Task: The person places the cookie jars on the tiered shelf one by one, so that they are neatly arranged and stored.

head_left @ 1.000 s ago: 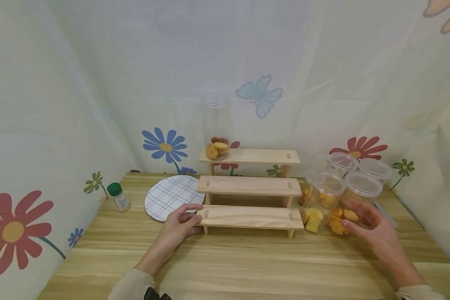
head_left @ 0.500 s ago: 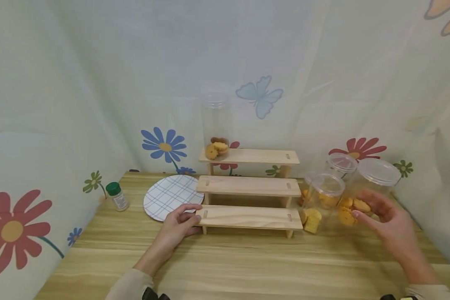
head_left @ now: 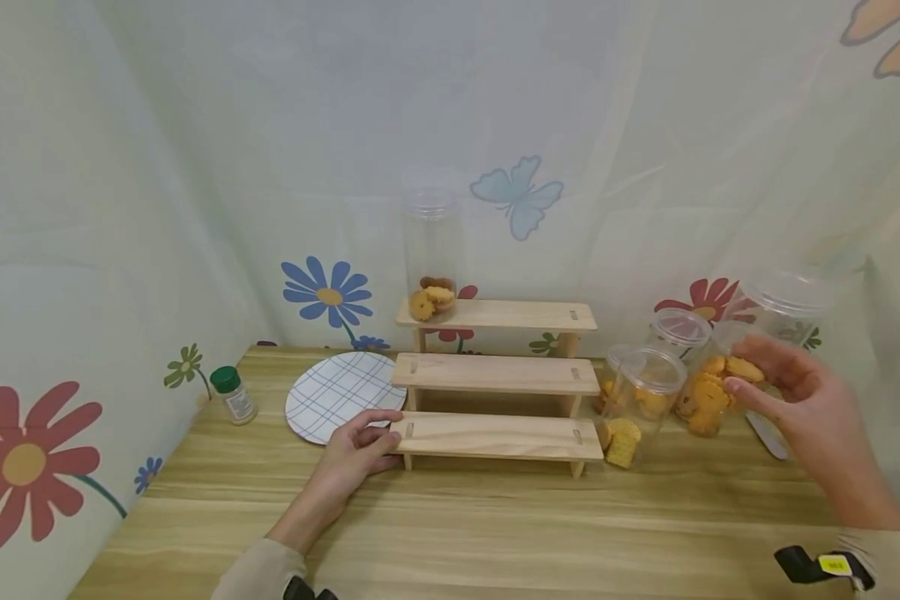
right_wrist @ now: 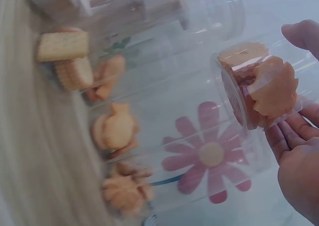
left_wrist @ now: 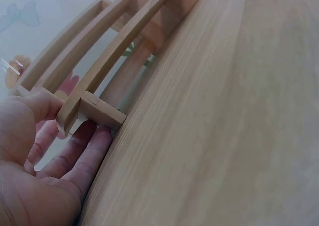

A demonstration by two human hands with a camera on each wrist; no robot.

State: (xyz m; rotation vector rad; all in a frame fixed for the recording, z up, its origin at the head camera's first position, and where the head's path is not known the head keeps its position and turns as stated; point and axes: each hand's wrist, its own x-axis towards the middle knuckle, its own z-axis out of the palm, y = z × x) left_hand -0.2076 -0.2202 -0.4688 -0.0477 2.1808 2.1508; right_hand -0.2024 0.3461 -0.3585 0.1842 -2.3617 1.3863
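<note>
My right hand (head_left: pixel 810 400) grips a clear lidded jar (head_left: pixel 783 307) with cookies inside, raised off the table at the right. In the right wrist view, orange-brown cookies (right_wrist: pixel 273 89) lie at the bottom of this jar, between thumb and fingers. Several more clear cookie jars stand upright below and left of it, one (head_left: pixel 648 375) nearest the rack. My left hand (head_left: pixel 356 450) holds the left end of the lowest step of a three-tier wooden rack (head_left: pixel 495 433). In the left wrist view, its fingers (left_wrist: pixel 89 159) reach beneath the board against the rack's leg (left_wrist: pixel 102 110).
A tall cookie jar (head_left: pixel 431 250) stands at the left of the top tier. Left of the rack lie a round checked plate (head_left: pixel 337 392) and a green-capped bottle (head_left: pixel 234 396). A pale flat object (head_left: pixel 767 435) lies beneath the right hand. Patterned cloth (head_left: pixel 525 100) hangs behind.
The right hand has lifted its jar from among the others and carried it up and to the right. My left hand has stayed on the rack's lowest step.
</note>
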